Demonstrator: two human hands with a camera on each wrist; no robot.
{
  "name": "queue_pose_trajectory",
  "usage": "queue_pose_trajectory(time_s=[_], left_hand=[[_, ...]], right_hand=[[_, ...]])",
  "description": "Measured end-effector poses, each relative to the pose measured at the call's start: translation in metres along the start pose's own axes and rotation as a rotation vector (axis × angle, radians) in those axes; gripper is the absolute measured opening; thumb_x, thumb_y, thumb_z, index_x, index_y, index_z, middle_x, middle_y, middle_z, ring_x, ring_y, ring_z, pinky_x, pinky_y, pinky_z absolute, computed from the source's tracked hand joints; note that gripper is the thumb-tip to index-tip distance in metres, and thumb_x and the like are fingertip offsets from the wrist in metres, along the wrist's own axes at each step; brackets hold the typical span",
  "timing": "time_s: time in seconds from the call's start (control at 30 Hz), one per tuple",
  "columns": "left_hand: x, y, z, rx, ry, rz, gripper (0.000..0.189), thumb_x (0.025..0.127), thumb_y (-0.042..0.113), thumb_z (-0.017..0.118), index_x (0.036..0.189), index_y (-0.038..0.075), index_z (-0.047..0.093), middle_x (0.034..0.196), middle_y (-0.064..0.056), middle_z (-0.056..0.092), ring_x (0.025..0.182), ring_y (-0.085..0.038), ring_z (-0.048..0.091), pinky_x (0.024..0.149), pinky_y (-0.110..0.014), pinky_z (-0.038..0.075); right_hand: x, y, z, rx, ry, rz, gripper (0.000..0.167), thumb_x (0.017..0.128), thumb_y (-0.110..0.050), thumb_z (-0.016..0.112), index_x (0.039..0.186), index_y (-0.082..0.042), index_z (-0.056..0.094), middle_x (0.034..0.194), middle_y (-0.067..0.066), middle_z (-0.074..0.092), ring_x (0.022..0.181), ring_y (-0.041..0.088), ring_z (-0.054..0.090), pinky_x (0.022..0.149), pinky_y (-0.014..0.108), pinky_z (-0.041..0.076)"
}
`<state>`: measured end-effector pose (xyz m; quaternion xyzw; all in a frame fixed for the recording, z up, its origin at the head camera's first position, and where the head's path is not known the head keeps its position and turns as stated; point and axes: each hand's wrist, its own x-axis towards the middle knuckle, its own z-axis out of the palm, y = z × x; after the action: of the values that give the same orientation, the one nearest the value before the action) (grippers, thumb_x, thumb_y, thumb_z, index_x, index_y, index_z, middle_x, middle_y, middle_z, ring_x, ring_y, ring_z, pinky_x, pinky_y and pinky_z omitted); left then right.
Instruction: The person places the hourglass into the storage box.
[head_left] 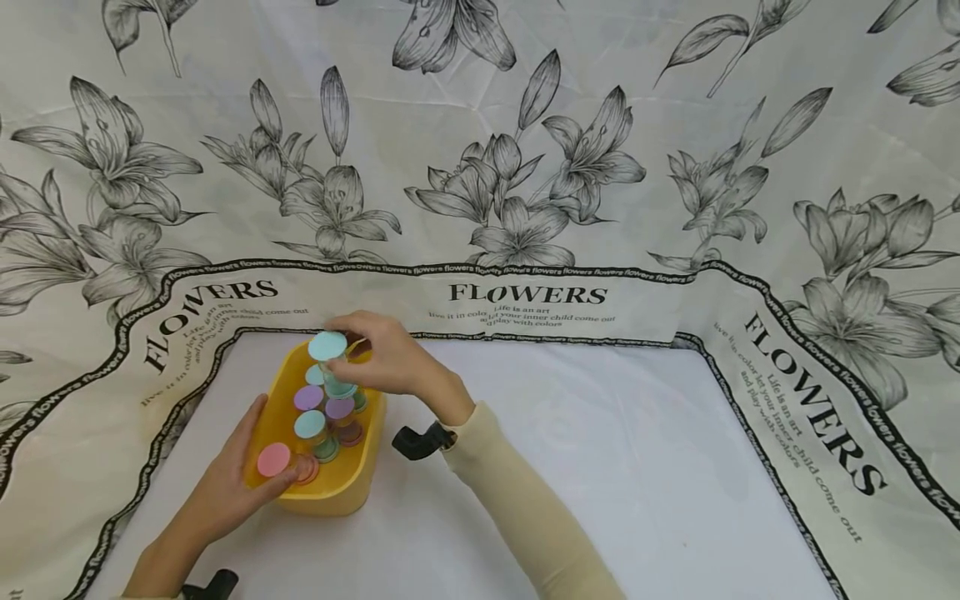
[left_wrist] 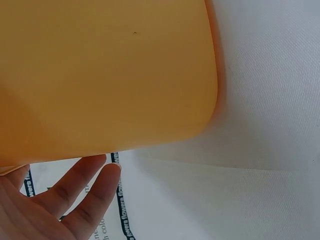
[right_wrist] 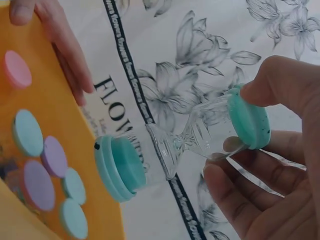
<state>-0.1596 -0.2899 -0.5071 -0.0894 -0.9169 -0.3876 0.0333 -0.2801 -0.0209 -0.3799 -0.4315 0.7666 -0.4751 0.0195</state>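
A yellow tub [head_left: 367,475] stands at the left of the white table. Several sand timers stand inside it, with pink [head_left: 273,459], purple [head_left: 308,397] and teal [head_left: 310,424] caps. My right hand [head_left: 393,358] pinches one clear hourglass timer [right_wrist: 185,142] by its teal cap, above the tub's far end. No sand shows in its clear bulbs in the right wrist view. My left hand [head_left: 225,487] grips the tub's near left side, thumb over the rim by the pink timer. Its other fingers [left_wrist: 97,197] lie along the outer wall.
White cloth [head_left: 585,467] covers the table to the right of the tub. Behind and at both sides hangs a floral fabric [head_left: 525,192] with a black-edged "FLOWERS" border. A black strap mount [head_left: 423,440] sits on the right wrist, another [head_left: 213,586] on the left.
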Motion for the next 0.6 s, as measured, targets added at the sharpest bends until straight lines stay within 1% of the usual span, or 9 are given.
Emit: queue_pose_trajectory(time_s=[0.13, 0.23, 0.4, 0.47, 0.6], left_hand=[[0.000, -0.001, 0.000, -0.010, 0.005, 0.010, 0.112, 0.088, 0.035, 0.077, 0.165, 0.038, -0.003, 0.173, -0.017, 0.014, 0.149, -0.056, 0.027, 0.107, -0.081, 0.029], [0.000, -0.003, 0.000, -0.018, 0.012, 0.022, 0.112, 0.088, 0.034, 0.078, 0.165, 0.037, -0.004, 0.173, -0.017, 0.013, 0.150, -0.055, 0.026, 0.108, -0.081, 0.028], [0.002, -0.004, 0.000, -0.034, 0.020, 0.041, 0.114, 0.088, 0.031, 0.079, 0.165, 0.036, -0.004, 0.173, -0.015, 0.011, 0.150, -0.054, 0.025, 0.108, -0.081, 0.027], [0.003, -0.004, 0.000, -0.039, 0.020, 0.044, 0.114, 0.088, 0.030, 0.080, 0.166, 0.036, -0.004, 0.173, -0.016, 0.011, 0.151, -0.054, 0.024, 0.108, -0.081, 0.027], [0.001, -0.002, -0.001, -0.033, 0.024, 0.042, 0.116, 0.087, 0.030, 0.080, 0.166, 0.032, -0.005, 0.172, -0.019, 0.012, 0.149, -0.056, 0.025, 0.107, -0.081, 0.028]], right_hand=[[0.009, 0.003, 0.017, 0.052, -0.066, 0.012, 0.050, 0.092, -0.012, 0.070, 0.139, 0.001, 0.060, 0.129, 0.014, 0.064, 0.104, 0.010, 0.065, 0.091, 0.017, 0.057], [0.014, 0.005, 0.032, 0.072, -0.109, 0.039, 0.051, 0.092, -0.013, 0.070, 0.140, 0.000, 0.060, 0.132, 0.013, 0.064, 0.105, 0.007, 0.066, 0.091, 0.017, 0.057], [0.017, 0.007, 0.052, 0.105, -0.136, 0.098, 0.045, 0.091, -0.014, 0.073, 0.135, -0.004, 0.063, 0.125, 0.005, 0.066, 0.104, 0.001, 0.064, 0.090, 0.016, 0.057], [0.017, 0.009, 0.058, 0.116, -0.139, 0.110, 0.044, 0.091, -0.012, 0.074, 0.132, -0.005, 0.064, 0.123, 0.003, 0.066, 0.105, 0.002, 0.064, 0.091, 0.016, 0.057], [0.017, 0.014, 0.066, 0.110, -0.169, 0.128, 0.044, 0.090, -0.013, 0.074, 0.133, -0.007, 0.064, 0.122, -0.001, 0.065, 0.107, 0.001, 0.063, 0.091, 0.013, 0.055]])
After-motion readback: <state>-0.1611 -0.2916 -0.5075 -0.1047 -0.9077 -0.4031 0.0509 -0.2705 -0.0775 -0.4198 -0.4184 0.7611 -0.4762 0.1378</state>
